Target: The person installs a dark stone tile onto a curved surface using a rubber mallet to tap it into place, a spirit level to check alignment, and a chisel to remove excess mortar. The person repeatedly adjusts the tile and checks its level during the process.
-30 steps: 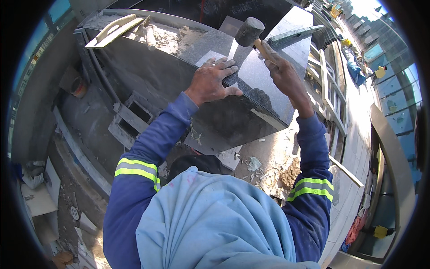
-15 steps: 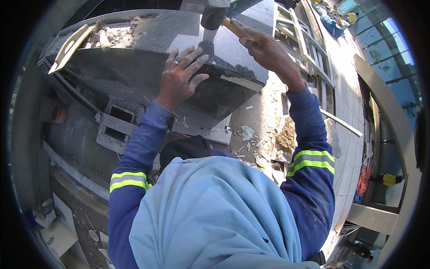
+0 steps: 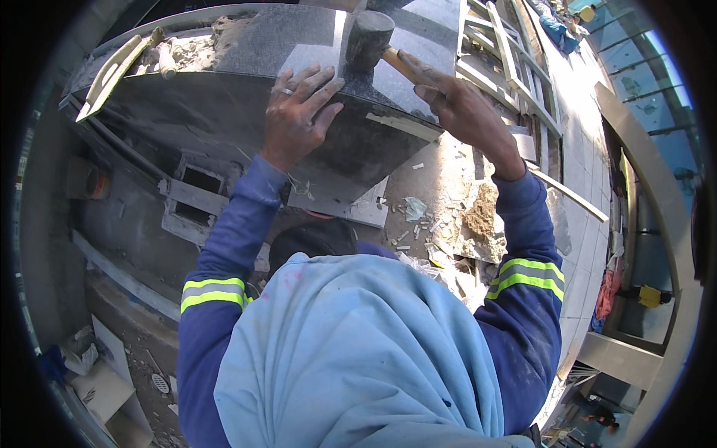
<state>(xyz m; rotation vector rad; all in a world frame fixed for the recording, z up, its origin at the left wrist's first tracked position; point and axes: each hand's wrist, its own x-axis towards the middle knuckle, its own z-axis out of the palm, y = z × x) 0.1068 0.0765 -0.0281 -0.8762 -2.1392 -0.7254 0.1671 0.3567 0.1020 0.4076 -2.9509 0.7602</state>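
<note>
My left hand (image 3: 300, 116) rests spread at the front edge of a speckled dark stone top (image 3: 269, 33), a ring on one finger. My right hand (image 3: 470, 116) grips the wooden handle of a dark-headed mallet (image 3: 367, 41), whose head is low over the top, to the right of my left fingertips. Whether it touches the stone I cannot tell. On the top's left part lie a pale float (image 3: 112, 75), a hand tool (image 3: 166, 61) and mortar rubble. The block's dark front face (image 3: 202, 112) drops below my left hand.
At right are pale frames (image 3: 511, 67), a tiled walkway (image 3: 582, 187) and coworkers (image 3: 653, 295). Rubble (image 3: 482, 216) lies below the block. At left stand a bucket (image 3: 89, 179), hollow pale blocks (image 3: 190, 198) and a curved rail (image 3: 119, 272). Boards (image 3: 104, 388) lie at lower left.
The view has shifted, placing the stone top higher in the picture than a second ago. The mallet has come down lower over the stone; my left hand remains at the edge.
</note>
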